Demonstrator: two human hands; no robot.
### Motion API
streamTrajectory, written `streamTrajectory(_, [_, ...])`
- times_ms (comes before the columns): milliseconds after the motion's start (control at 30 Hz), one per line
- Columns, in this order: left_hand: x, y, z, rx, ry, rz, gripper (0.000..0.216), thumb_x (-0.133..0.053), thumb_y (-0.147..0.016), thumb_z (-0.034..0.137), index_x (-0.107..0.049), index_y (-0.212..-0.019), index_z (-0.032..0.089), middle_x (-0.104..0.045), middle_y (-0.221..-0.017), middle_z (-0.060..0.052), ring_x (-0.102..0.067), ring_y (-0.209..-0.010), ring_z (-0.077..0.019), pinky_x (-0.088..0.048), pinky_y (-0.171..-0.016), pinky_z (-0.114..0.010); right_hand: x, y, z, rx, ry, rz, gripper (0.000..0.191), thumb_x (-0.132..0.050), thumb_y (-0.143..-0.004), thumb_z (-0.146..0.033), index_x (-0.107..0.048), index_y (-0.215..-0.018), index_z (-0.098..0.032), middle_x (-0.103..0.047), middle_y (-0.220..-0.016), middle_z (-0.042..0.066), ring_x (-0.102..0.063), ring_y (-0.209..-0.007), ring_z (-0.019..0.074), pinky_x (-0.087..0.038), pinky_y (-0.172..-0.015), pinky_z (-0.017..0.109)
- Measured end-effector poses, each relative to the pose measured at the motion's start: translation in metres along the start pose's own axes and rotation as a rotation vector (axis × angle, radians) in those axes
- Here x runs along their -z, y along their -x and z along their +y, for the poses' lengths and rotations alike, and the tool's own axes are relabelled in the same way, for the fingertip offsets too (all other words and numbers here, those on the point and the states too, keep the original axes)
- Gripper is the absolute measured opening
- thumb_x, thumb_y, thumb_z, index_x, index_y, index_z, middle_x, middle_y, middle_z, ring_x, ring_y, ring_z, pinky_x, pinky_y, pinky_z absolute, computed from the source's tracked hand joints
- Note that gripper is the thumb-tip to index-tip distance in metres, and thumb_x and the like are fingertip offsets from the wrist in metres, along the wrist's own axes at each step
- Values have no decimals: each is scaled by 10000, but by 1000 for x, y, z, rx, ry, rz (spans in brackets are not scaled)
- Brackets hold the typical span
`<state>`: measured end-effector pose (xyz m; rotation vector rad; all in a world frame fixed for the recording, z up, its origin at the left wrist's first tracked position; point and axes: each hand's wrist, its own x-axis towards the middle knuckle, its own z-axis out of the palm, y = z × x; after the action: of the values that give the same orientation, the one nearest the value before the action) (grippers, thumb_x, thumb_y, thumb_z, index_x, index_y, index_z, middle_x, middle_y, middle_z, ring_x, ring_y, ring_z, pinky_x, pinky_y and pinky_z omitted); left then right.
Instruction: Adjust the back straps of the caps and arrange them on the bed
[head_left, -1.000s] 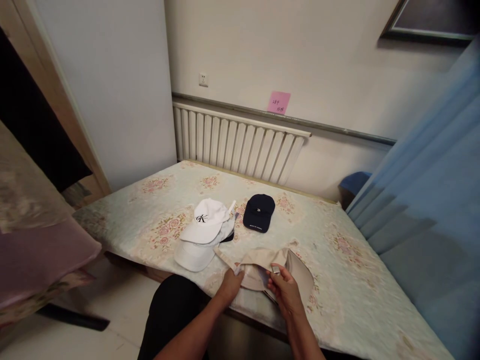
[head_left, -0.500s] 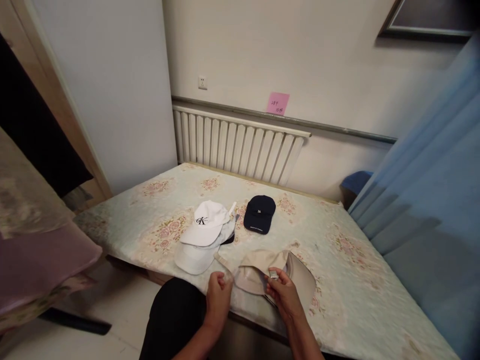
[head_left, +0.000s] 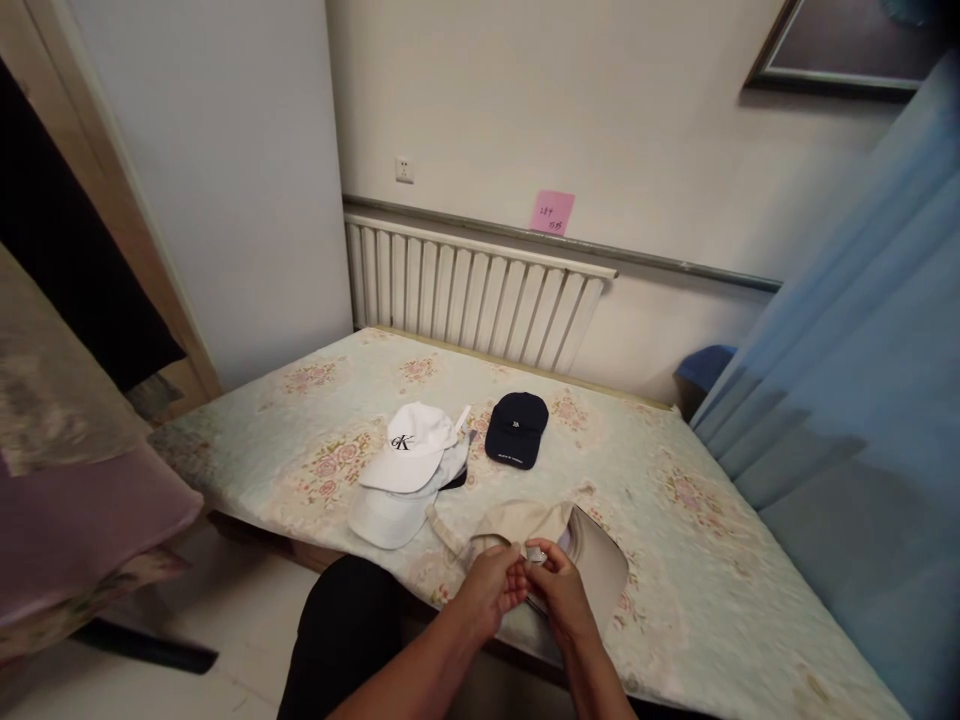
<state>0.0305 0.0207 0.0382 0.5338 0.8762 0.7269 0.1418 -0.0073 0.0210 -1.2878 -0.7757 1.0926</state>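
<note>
A beige cap (head_left: 517,517) lies upturned near the front edge of the bed, its brim (head_left: 600,575) pointing right. My right hand (head_left: 561,590) pinches a small silver metal buckle (head_left: 535,554) at the cap's back opening. Right beside it, the closed fingertips of my left hand (head_left: 495,582) meet the buckle; what they grip is hidden. The cap's loose strap (head_left: 444,530) sticks out to the left. A white cap with black letters (head_left: 416,445) rests on another pale cap (head_left: 391,520). Behind is a dark navy cap (head_left: 517,430).
The caps lie on a bed with a floral cover (head_left: 720,600). A radiator (head_left: 480,295) runs along the wall behind it. Blue curtain (head_left: 840,430) hangs at the right; draped cloths (head_left: 82,510) are at the left. My black-clad knee (head_left: 345,630) is by the bed's edge.
My left hand has moved right, from beside the strap's loose end to the buckle, and now meets my right hand. The right hand keeps its pinch on the buckle.
</note>
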Motion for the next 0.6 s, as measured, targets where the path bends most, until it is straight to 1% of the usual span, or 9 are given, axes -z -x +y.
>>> streamTrajectory(133, [2, -4, -2, 94, 26, 1, 197, -626, -726, 315, -497, -749, 168, -534, -556, 35, -511, -478, -74, -413, -550, -204, 0, 0, 0, 42, 104, 10, 293, -708, -565, -261, -649, -838, -171, -422, -476, -93, -387, -449, 79, -318, -446, 198])
streamTrajectory(233, [2, -6, -2, 117, 21, 9, 207, -650, -706, 280, -470, -711, 178, -510, -528, 50, -495, -461, -72, -412, -543, -204, -2, 2, -6, 62, 180, 15, 277, -674, -560, -223, -664, -831, -167, -376, -449, -102, -341, -437, 76, -285, -432, 199])
streamTrajectory(367, [0, -8, -1, 91, -6, 8, 210, -659, -683, 238, -457, -697, 184, -489, -510, 64, -473, -437, -64, -398, -513, -193, -4, 5, -18, 91, 258, 27, 290, -661, -539, -202, -688, -826, -175, -366, -434, -100, -329, -436, 85, -278, -431, 214])
streamTrajectory(500, [-2, -9, 1, 38, -56, 21, 205, -653, -676, 232, -456, -663, 178, -482, -504, 67, -459, -426, -56, -398, -494, -187, -2, 5, -24, 148, 340, 38, 347, -653, -555, -206, -703, -899, -193, -398, -441, -88, -359, -448, 110, -314, -461, 242])
streamTrajectory(600, [-2, -10, 1, 9, -99, 28, 199, -644, -673, 231, -455, -649, 176, -491, -512, 62, -446, -418, -50, -400, -484, -186, 2, 5, -23, 220, 439, 47, 281, -655, -579, -218, -715, -853, -205, -455, -469, -63, -415, -483, 133, -352, -508, 262])
